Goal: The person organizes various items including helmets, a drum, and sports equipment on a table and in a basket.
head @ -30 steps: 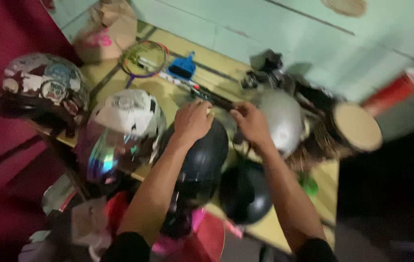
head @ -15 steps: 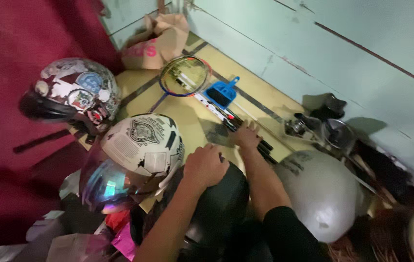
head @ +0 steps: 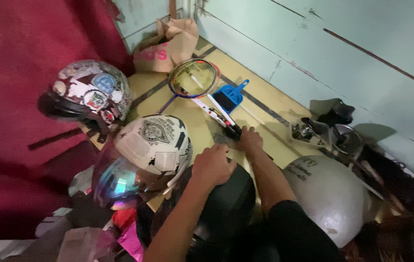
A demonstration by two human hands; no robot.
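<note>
Right hand now down on the racket handles; left hand stays on the black helmet.

Since half a second ago the right hand (head: 250, 140) has slid a little forward along the yellow worktop (head: 260, 99) and covers the dark handle ends of the rackets (head: 219, 114), at about 1 o'clock from the black helmet (head: 226, 204); whether its grip is clenched round them or just resting, I cannot tell. The left hand (head: 213, 166) keeps pressing on the helmet's crown, fingers curled, nothing grasped. The white helmet (head: 153, 145) sits at 9 o'clock of that hand, the grey helmet (head: 326, 194) at 3 o'clock, the blue dustpan (head: 230, 98) at 12.
</note>
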